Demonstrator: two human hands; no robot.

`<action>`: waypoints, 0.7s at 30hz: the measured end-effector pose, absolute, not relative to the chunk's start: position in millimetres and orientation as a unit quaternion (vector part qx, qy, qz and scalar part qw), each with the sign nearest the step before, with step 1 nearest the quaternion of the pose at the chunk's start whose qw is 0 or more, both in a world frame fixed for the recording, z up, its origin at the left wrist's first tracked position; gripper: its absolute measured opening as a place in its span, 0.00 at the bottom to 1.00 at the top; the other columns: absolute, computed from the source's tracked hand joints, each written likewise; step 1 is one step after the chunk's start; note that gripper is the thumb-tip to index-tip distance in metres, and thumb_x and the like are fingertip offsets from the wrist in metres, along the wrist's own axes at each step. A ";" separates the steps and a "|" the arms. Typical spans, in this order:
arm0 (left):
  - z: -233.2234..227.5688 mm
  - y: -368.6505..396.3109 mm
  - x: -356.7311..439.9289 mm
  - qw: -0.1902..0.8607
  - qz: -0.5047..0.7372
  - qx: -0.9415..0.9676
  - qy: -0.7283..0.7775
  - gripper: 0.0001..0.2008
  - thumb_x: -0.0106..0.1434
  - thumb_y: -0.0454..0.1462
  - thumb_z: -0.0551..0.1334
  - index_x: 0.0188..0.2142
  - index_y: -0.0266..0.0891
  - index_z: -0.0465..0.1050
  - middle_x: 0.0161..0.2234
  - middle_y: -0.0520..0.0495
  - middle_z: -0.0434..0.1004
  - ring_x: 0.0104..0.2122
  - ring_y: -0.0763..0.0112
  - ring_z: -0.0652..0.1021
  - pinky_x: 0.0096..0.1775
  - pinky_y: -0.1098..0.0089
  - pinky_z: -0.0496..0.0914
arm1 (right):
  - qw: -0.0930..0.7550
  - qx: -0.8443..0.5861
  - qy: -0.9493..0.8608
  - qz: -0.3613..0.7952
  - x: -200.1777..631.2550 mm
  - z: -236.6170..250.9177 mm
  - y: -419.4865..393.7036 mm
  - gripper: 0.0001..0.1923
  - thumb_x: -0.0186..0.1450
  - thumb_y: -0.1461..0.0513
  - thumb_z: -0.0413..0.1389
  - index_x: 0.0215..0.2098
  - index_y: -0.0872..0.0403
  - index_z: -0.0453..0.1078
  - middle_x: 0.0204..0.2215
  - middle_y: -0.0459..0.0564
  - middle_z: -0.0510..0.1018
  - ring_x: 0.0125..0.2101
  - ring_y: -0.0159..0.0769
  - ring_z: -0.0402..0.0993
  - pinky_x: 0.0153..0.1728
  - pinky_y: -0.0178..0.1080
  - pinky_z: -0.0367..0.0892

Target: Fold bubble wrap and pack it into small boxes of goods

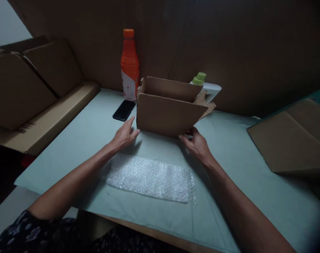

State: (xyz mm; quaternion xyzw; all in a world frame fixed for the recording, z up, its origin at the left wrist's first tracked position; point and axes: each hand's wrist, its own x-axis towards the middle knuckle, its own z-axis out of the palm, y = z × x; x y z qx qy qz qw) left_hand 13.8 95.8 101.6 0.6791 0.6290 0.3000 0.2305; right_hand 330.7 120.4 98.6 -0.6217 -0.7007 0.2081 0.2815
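Standing open-topped near the middle of the pale green-covered desk (78, 140), the small brown cardboard box (166, 114) serves as the landmark here, its flaps raised and its near wall facing the camera. The left hand (124, 135) lies at the box's lower left corner, fingers stretched out and loosely together, fingertips just touching or nearly touching the cardboard; it grips nothing. The right hand (198, 144) is at the box's lower right corner, fingers curled around the bottom edge of the near wall, apparently pinching it.

In front of the box, closer to the person, a rectangular sheet of clear bubble wrap (152, 178) lies flat on the desk between the two forearms. Just left of the box rests a black smartphone (124, 110), face up. Behind the box's left corner stands a tall orange plastic bottle with an orange cap (129, 66), upright. Behind the box's right side, a white container with a light green cap (206, 86) is partly hidden by a flap. Well to the right of the box lies a flattened brown cardboard sheet (291, 140); well to the left, stacked brown cartons (31, 91).
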 end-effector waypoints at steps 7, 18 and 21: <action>81.7 -14.5 -46.6 0.145 0.103 0.773 0.609 0.24 0.61 0.49 0.63 0.53 0.40 0.72 0.63 0.36 0.65 0.63 0.44 0.65 0.59 0.47 0.63 | 0.160 -0.494 -0.835 0.180 351.3 86.5 21.8 0.16 0.64 0.52 0.58 0.45 0.52 0.75 0.58 0.62 0.74 0.58 0.57 0.69 0.55 0.59 0.65; 141.1 11.5 3.5 0.053 0.086 0.869 0.484 0.07 0.55 0.29 0.62 0.31 0.42 0.71 0.33 0.45 0.77 0.44 0.53 0.75 0.60 0.40 0.56 | 0.154 -0.519 -0.725 0.425 336.1 113.1 -93.4 0.31 0.69 0.54 0.51 0.68 0.52 0.55 0.22 0.40 0.65 0.23 0.34 0.63 0.26 0.36 0.59; 147.2 34.3 44.7 -0.008 0.152 0.885 0.440 0.16 0.57 0.25 0.60 0.43 0.41 0.74 0.48 0.40 0.77 0.59 0.50 0.69 0.65 0.39 0.45 | 0.152 -0.521 -0.682 0.491 329.5 103.8 -118.8 0.36 0.70 0.52 0.49 0.73 0.51 0.46 0.22 0.40 0.63 0.23 0.34 0.62 0.26 0.36 0.60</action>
